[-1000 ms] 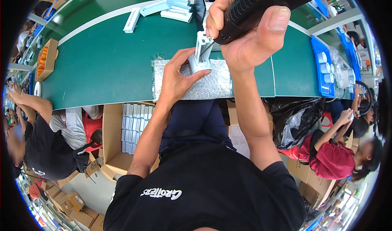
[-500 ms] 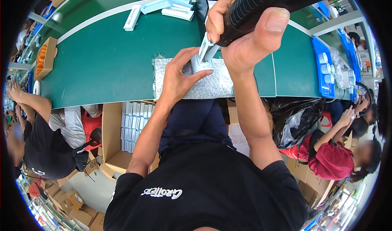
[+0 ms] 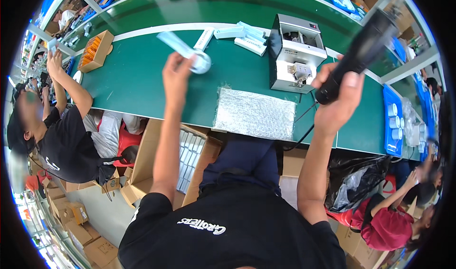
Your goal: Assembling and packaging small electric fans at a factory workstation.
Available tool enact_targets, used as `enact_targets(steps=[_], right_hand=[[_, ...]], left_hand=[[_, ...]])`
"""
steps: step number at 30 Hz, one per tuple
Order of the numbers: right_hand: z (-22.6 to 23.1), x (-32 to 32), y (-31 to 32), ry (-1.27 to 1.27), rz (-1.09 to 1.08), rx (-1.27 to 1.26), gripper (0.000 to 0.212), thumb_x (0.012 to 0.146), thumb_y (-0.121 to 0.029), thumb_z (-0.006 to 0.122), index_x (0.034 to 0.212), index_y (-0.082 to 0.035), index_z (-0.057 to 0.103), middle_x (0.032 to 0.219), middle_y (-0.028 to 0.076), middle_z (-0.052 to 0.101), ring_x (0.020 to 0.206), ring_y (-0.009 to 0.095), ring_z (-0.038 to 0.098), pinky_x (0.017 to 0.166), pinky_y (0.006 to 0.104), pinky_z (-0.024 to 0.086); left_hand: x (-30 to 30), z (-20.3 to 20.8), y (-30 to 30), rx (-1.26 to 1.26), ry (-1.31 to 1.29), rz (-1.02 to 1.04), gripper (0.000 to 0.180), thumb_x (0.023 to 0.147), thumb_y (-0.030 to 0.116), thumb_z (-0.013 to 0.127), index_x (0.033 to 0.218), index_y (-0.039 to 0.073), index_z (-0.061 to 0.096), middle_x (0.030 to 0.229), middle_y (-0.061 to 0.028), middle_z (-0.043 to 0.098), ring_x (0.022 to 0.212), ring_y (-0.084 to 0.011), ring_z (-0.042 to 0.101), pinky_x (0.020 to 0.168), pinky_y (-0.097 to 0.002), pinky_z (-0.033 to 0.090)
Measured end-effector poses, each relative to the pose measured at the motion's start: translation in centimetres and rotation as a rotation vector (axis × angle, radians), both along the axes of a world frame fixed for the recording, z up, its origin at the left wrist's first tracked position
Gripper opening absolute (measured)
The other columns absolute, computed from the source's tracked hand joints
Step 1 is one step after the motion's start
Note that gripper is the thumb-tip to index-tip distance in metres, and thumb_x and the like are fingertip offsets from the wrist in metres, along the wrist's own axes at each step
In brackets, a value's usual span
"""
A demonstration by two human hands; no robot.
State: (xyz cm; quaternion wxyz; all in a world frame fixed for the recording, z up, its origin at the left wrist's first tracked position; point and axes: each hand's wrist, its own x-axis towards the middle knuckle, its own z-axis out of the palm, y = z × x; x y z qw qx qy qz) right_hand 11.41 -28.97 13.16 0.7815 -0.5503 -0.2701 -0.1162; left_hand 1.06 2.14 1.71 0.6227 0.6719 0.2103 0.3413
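My left hand (image 3: 176,75) is raised over the green bench and pinches a light-blue plastic part (image 3: 201,62) with a round end and a long flat arm, blurred by motion. My right hand (image 3: 343,99) is wrapped round a black corded electric screwdriver (image 3: 357,55), held up and tilted, away from the part. Between the hands, a sheet of bubble wrap (image 3: 255,114) lies at the bench's front edge. Farther back are a pale-blue part (image 3: 203,39) and several similar parts (image 3: 250,46) in a loose pile.
A silver and black box-shaped machine (image 3: 290,74) stands at the back, left of my right hand. An open carton (image 3: 98,55) of orange items sits far left. A blue tray (image 3: 392,143) holds white cups at right. Below the bench, a carton (image 3: 142,167) holds stacked pieces. Co-workers sit on both sides.
My left hand has lifted the light-blue part off the bubble wrap and moved it left and back. My right hand has drawn the screwdriver away to the right. The view has shifted, uncovering the machine.
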Motion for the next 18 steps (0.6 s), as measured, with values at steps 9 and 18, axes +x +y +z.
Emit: enact_targets(steps=[9, 18], right_hand=[[-4.2, -7.3, -5.4, -0.024, 0.225, -0.536, 0.060, 0.089, -0.005, 0.070, 0.145, 0.000, 0.051, 0.139, 0.015, 0.061, 0.119, 0.025, 0.063, 0.098, 0.0387, 0.051], [-7.8, 0.5, -17.2, 0.300, -0.353, -0.328, 0.018, 0.101, -0.015, 0.065, 0.106, 0.002, 0.070, 0.092, 0.008, 0.074, 0.084, 0.014, 0.069, 0.074, 0.0292, 0.055]], left_hand=[[4.3, -6.0, 15.4, -0.623, -0.246, -0.195, 0.054, 0.109, 0.031, 0.054, 0.145, -0.008, 0.044, 0.146, -0.0301, 0.051, 0.135, -0.0408, 0.054, 0.115, -0.0532, 0.047], [7.4, -5.8, 13.0, 0.399, 0.307, -0.135, 0.055, 0.100, 0.041, 0.071, 0.131, -0.004, 0.065, 0.106, -0.0060, 0.066, 0.090, -0.0122, 0.058, 0.082, -0.0256, 0.048]])
